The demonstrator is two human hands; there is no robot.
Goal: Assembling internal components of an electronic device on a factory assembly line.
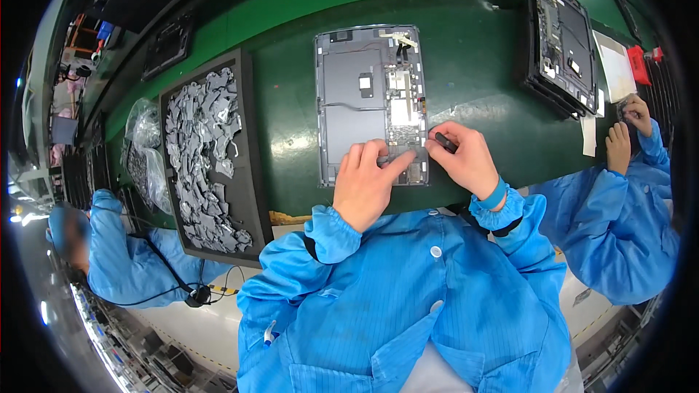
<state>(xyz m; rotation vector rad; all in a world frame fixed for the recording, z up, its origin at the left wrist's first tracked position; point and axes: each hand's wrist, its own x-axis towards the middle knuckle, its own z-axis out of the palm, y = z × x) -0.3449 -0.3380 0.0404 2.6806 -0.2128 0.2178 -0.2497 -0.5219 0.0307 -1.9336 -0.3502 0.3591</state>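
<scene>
1. Right now we have the opened grey device (370, 105) lying flat on the green desk (480, 80), straight ahead of our chest, its back cover off and its circuit board bare.
2. Our left hand (364, 182) rests on the device's near edge, its fingers stretched out flat and pressing on the lower end of the board; its grip is wide and holds nothing.
3. Our right hand (466, 160) sits just right of the device's near right corner, its grip closed on a small black tool (444, 143) whose tip points toward the board.
4. We judge the device stiff but fragile: a thin metal shell with exposed parts and fine cables, so it is best held by its frame edges, never by the board.
5. Left of the device stands a black tray (251, 138) heaped with grey metal pieces (204, 153).
6. Right of the device, farther off, lies a stack of similar open devices (564, 47), and a neighbour's hands (626, 135) work beside it.
</scene>
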